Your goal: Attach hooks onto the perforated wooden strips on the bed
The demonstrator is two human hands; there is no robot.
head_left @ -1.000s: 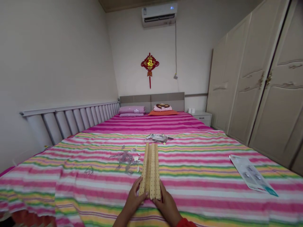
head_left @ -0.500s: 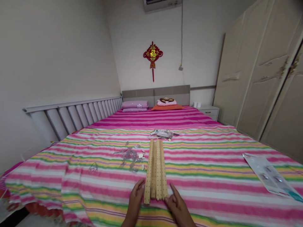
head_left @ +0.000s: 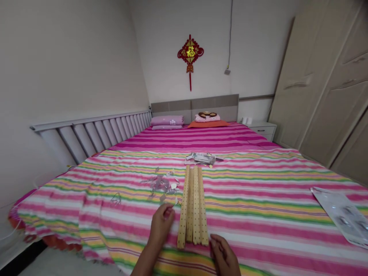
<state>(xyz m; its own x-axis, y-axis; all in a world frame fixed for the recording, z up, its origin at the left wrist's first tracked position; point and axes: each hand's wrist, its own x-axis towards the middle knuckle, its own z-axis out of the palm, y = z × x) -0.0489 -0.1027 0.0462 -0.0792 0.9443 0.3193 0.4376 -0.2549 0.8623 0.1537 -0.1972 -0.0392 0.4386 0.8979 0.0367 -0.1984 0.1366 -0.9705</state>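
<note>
A bundle of several long wooden slats with rows of small holes lies lengthwise on the striped bedsheet. My left hand is just left of the slats' near end. Its fingers are bunched together in a pinch, and whatever is in them is too small to see. My right hand rests on the sheet just right of the slats' near end, fingers loosely curled under, with nothing visible in it. Neither hand touches the slats.
Small clear bags and loose fittings are scattered left of the slats, and more bags lie at their far end. A flat plastic package lies at the right. A padded rail lines the left side, a wardrobe the right.
Both hands have let go of the slats' near end. The left hand moved left and forward with fingers pinched, and the right hand drew back. The view tilted down.
</note>
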